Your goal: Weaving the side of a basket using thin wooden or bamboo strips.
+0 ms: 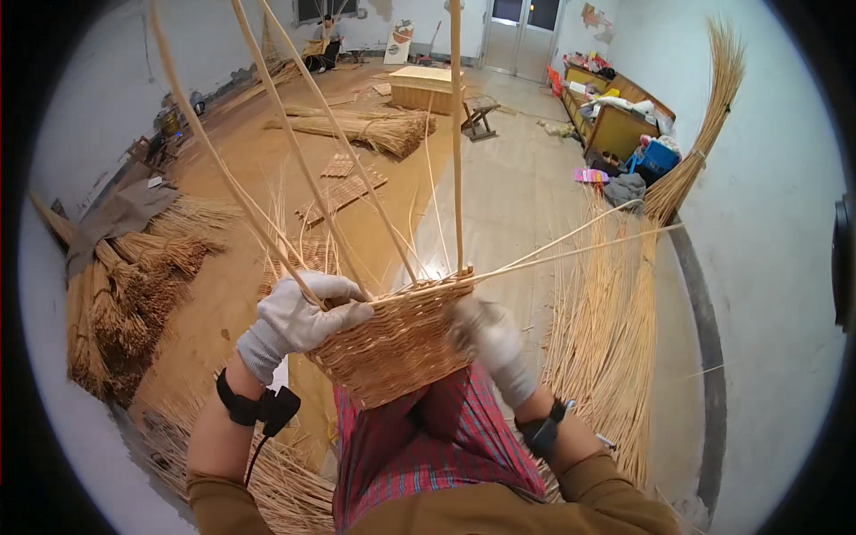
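A partly woven wicker basket (397, 343) rests tilted on my lap, over a red and blue checked cloth (446, 446). Several long upright stakes (457, 143) rise from its rim. At the rim's left side, my left hand (308, 312), in a whitish glove, is closed on the weave with the thumb along the top edge. My right hand (495, 346), gloved too, is at the basket's right end; motion smears its fingers, so I cannot make out their grip. Loose pale wicker rods (580, 247) stick out to the right from the rim near it.
Wicker rods (611, 348) lie spread on the floor to the right; a tall bundle (709, 116) leans on the wall. Stacked bundles (134, 294) are at left. Farther off are woven panels (343, 196), a box (423, 89), a stool (480, 116) and a seated person (328, 40).
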Demonstrator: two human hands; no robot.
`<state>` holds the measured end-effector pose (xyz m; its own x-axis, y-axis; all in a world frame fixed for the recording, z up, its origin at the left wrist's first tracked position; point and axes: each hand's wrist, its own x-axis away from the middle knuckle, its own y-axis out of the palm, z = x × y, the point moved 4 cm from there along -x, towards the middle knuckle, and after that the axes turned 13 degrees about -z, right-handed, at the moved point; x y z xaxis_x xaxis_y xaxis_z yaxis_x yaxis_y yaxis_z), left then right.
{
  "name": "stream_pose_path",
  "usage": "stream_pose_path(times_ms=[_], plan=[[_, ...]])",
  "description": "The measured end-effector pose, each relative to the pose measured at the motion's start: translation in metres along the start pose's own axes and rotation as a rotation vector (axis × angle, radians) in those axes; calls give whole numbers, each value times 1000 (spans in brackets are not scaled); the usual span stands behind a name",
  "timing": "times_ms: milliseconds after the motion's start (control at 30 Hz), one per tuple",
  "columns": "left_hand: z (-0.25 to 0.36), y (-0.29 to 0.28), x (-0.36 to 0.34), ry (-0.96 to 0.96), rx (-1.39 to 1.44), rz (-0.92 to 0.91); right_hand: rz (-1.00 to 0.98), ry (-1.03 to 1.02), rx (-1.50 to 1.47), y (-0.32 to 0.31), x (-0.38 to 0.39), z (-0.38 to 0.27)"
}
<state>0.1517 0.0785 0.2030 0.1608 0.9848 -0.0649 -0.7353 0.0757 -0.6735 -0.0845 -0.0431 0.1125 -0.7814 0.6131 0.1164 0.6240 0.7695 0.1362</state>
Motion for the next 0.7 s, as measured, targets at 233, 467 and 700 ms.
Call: stream_pose_path(times_ms=[233,467,700], plan=[[7,2,-2,-67,-85,27,22,-189,-350,-27,-11,1],[11,6,-3,-165,-47,8,121,-516,-293,9,20,-19],[20,10,3,-253,-151,92,-152,-1011,354,50,53,-63]])
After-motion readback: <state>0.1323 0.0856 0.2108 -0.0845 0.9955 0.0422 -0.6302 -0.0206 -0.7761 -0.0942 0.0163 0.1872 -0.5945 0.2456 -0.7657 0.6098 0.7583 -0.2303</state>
